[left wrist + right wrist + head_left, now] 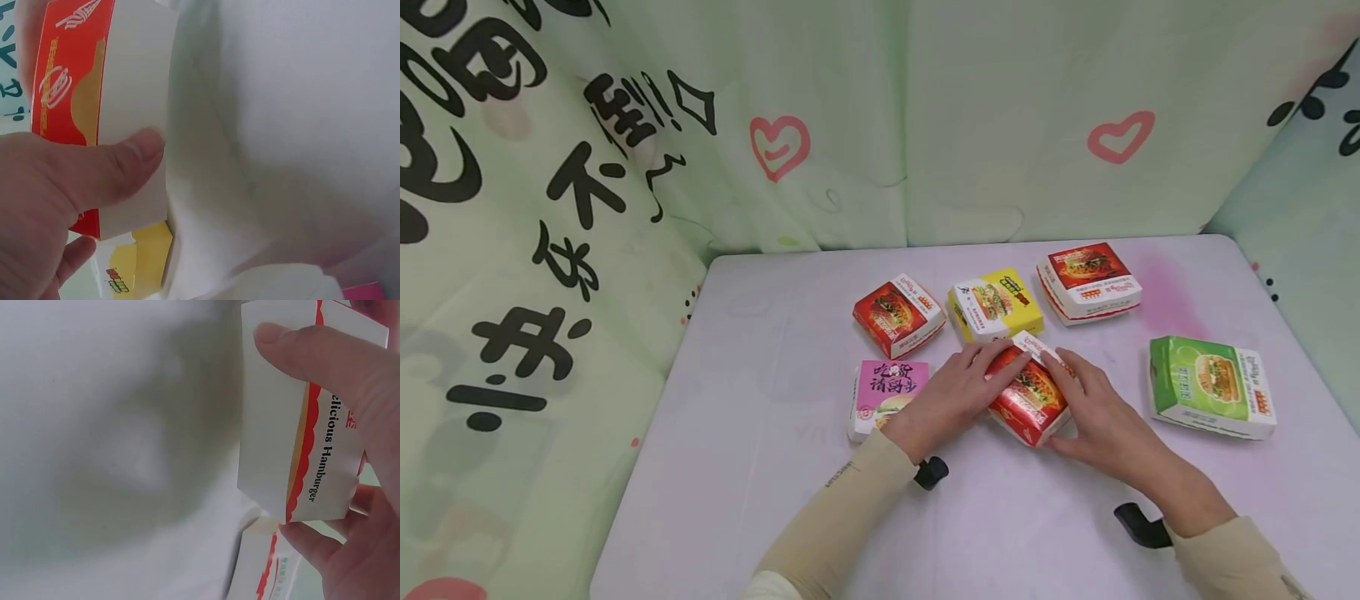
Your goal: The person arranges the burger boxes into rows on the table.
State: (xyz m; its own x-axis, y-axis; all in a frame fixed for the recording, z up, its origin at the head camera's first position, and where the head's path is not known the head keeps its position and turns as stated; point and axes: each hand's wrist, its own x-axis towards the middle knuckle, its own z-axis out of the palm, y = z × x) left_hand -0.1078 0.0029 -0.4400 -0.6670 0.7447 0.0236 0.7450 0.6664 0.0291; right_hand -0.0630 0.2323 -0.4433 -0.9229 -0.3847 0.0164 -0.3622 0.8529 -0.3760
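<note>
While enclosed by a pale green curtain (925, 183), shows a pale lilac tabletop (737, 392) carrying six burger-printed boxes. Looks partway along, judging by the layout: has five boxes resting with no fingers round them, and just one in hand. Going by that, seems to leave undone at least the letting go of this one; cannot tell whether to count the others as finished. Includes, among those five, a green box (1213, 383) at the right, a far red box (1090, 283) towards the back, a yellow box (1000, 300) beside that, then a left red box (898, 317) and, in front of it, a partly hidden pink box (883, 387).

Has the left hand (966, 383) and the right hand (1105, 417) both clamped on the held red box (1032, 396), with thumbs pressed to its white sides. Sits just in front of the yellow box, to the right of the pink box; cannot tell whether lifted or touching the cloth. Appears closed and crisp-edged, with a glossy red burger-printed top. Bears, on one side, a red panel with white sketches of a cone and a burger; on another, a scalloped red-and-gold edging and, smallest, black lettering reading "elicious Hamburger", partly covered.
</note>
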